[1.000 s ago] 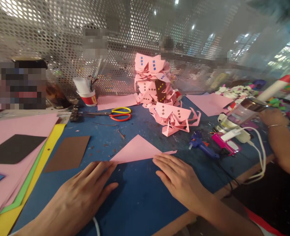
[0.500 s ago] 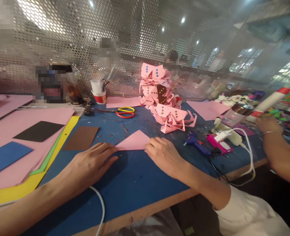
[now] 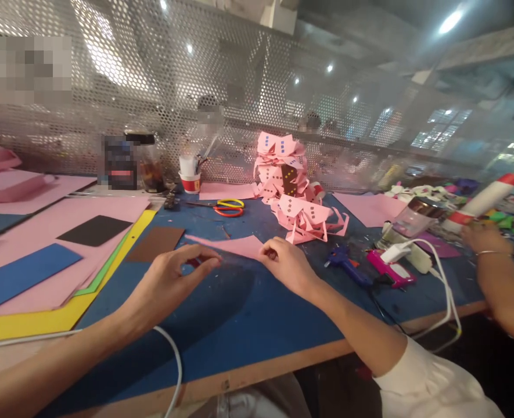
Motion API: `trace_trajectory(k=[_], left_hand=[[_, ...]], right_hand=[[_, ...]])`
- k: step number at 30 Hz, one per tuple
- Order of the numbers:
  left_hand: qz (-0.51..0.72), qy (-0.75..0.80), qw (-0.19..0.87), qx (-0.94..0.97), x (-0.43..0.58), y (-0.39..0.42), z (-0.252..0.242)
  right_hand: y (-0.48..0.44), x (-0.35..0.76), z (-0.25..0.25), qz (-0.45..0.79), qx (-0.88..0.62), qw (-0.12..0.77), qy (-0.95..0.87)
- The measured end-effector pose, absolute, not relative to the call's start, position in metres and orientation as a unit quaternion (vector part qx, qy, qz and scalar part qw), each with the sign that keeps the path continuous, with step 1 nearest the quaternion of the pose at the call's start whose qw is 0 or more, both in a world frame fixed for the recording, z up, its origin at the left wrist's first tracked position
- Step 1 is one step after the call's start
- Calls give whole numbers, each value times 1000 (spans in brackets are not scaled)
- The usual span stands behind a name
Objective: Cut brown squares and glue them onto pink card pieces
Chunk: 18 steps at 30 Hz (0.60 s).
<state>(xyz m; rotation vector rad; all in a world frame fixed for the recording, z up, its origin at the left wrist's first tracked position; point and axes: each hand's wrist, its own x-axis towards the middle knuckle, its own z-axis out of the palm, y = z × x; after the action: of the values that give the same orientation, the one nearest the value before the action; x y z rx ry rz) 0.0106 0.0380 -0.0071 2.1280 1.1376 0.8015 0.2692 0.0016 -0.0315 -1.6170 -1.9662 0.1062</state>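
A small pink paper sheet (image 3: 243,246), seen at a slant, is raised over the blue tabletop. My right hand (image 3: 289,267) pinches its right end between thumb and curled fingers. The sheet's narrow left end reaches behind the fingers of my left hand (image 3: 169,276). That hand is curled, thumb and forefinger tips pressed close at the sheet's lower edge; whether they grip anything is unclear. Beyond the sheet lies a pink cut-paper piece with brown squares (image 3: 302,216). A brown paper piece (image 3: 156,244) rests near my left hand.
Scissors (image 3: 228,208) lie behind the sheet. A blue glue gun (image 3: 348,266) and white cable (image 3: 446,290) are at right, near another person's hand (image 3: 489,247). Stacked coloured paper (image 3: 108,212) covers the left. A paper cup (image 3: 190,183) stands by the perforated screen (image 3: 239,116).
The pink sheet was a flat triangle under both hands; now it is lifted and tilted. My left fingers have gone from stretched out to curled, and my right fingers now pinch. The view has shifted slightly.
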Motion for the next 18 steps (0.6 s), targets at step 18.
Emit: trace_trajectory(k=[18], left_hand=[[419, 361, 592, 586, 18, 45, -14]], right_hand=[[3, 219, -15, 130, -511, 487, -696]])
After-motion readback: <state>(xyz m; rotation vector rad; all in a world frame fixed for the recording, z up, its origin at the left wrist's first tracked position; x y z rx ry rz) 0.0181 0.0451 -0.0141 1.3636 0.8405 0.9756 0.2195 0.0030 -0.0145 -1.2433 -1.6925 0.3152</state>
